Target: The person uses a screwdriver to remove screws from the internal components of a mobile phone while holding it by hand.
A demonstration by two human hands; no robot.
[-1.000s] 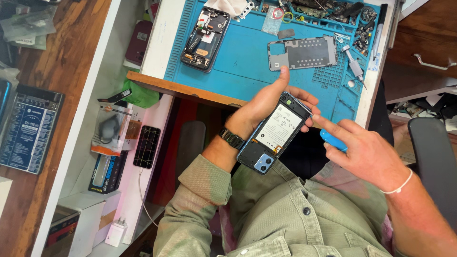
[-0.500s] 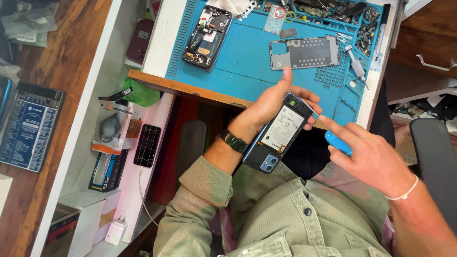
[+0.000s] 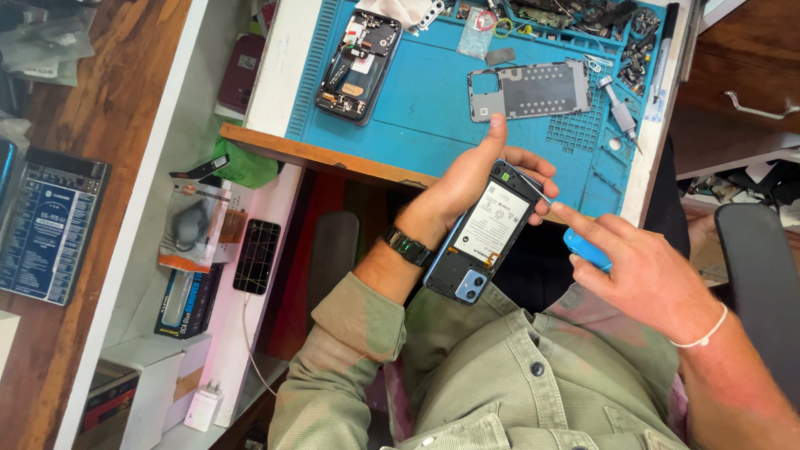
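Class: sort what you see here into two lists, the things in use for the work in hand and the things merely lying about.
In use:
left hand gripping the opened phone
right hand with the blue-handled tool, tip at the phone's edge

Lying about:
second opened phone on the blue mat
grey metal frame plate
screwdriver
white charger

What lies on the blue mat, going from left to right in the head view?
Opened phone → small clear bag → grey metal plate → screwdriver → black pen at the mat's right edge.
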